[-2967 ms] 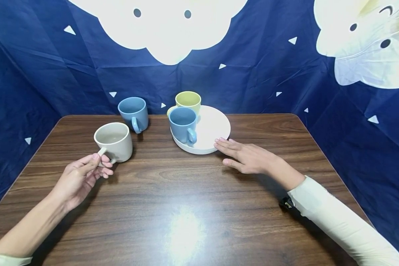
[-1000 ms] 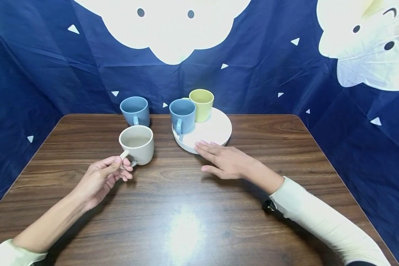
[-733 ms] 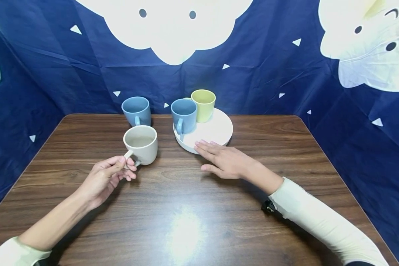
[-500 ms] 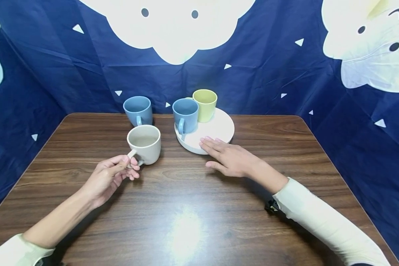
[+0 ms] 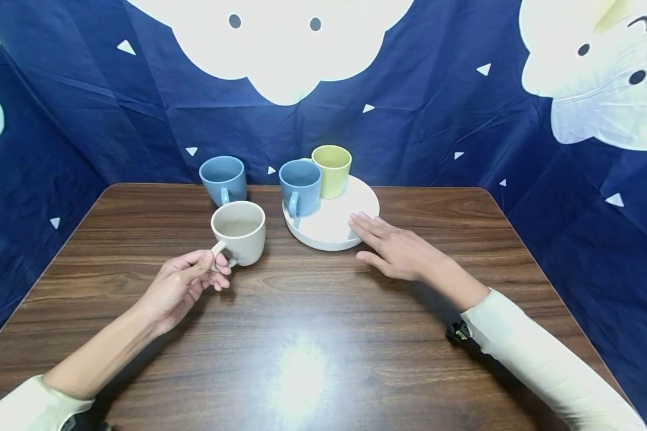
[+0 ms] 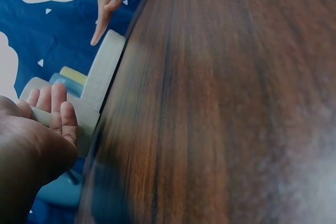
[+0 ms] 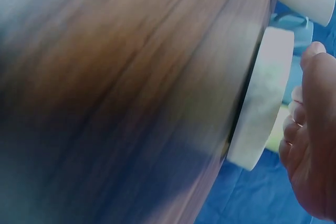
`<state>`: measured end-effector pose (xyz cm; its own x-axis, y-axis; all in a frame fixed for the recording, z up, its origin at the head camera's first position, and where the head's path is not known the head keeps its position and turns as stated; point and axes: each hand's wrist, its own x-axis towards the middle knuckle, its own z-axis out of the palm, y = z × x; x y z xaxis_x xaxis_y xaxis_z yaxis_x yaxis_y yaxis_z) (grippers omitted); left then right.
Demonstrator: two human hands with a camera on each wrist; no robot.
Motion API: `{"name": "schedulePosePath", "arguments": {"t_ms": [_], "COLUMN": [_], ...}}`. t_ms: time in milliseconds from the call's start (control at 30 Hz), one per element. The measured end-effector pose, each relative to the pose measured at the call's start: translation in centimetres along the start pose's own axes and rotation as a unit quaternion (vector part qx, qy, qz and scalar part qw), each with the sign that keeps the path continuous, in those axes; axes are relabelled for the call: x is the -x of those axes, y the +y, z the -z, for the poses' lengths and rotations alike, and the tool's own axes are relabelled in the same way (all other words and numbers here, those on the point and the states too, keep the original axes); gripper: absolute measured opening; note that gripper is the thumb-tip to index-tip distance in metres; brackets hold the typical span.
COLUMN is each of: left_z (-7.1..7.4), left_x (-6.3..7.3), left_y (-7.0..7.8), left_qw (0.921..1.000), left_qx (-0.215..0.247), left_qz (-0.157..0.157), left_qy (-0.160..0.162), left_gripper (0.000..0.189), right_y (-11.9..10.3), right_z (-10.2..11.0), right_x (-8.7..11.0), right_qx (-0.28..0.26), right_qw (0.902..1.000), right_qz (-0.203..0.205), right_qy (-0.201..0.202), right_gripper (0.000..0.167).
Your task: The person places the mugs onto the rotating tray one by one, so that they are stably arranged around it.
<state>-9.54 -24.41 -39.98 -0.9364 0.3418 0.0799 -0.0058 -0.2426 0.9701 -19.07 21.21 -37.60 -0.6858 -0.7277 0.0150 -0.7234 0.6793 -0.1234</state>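
My left hand (image 5: 180,287) pinches the handle of a cream mug (image 5: 242,239) between thumb and fingers; the mug is upright, left of a round white tray (image 5: 326,230). In the left wrist view that mug (image 6: 86,121) is partly hidden behind the fingers. My right hand (image 5: 404,248) is palm down with straight fingers, its fingertips over the tray's front right rim. On the tray a blue mug (image 5: 302,188) stands at the left and a yellow-green mug (image 5: 333,176) at the back. In the right wrist view the tray (image 7: 262,98) appears beside my right hand (image 7: 310,140).
A second blue mug (image 5: 225,179) stands on the brown wooden table (image 5: 356,359), behind the cream mug and left of the tray. A dark blue curtain (image 5: 410,137) with white shapes hangs close behind the table's back edge.
My left hand has carried the cream mug rightward, closer to the tray. Both mugs on the tray have shifted round clockwise. My right hand swept left over the rim, then came back right.
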Motion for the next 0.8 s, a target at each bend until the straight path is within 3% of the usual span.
{"name": "schedulePosePath", "arguments": {"t_ms": [300, 800], "left_z": [-0.3, -0.6], "left_x": [-0.2, -0.4], "left_y": [-0.2, -0.3], "left_qw": [1.0, 0.9999], "left_qx": [-0.009, -0.009], "left_qz": [0.0, 0.0], "left_qy": [-0.001, -0.005], "left_gripper": [0.033, 0.032], "right_y": [2.5, 5.8], "right_z": [0.4, 0.4], "right_x": [1.2, 0.9], "right_qx": [-0.026, -0.042], "right_qw": [0.9986, 0.9956], "right_qz": [-0.047, -0.083], "right_qy": [-0.001, -0.011], "right_gripper": [0.074, 0.075]}}
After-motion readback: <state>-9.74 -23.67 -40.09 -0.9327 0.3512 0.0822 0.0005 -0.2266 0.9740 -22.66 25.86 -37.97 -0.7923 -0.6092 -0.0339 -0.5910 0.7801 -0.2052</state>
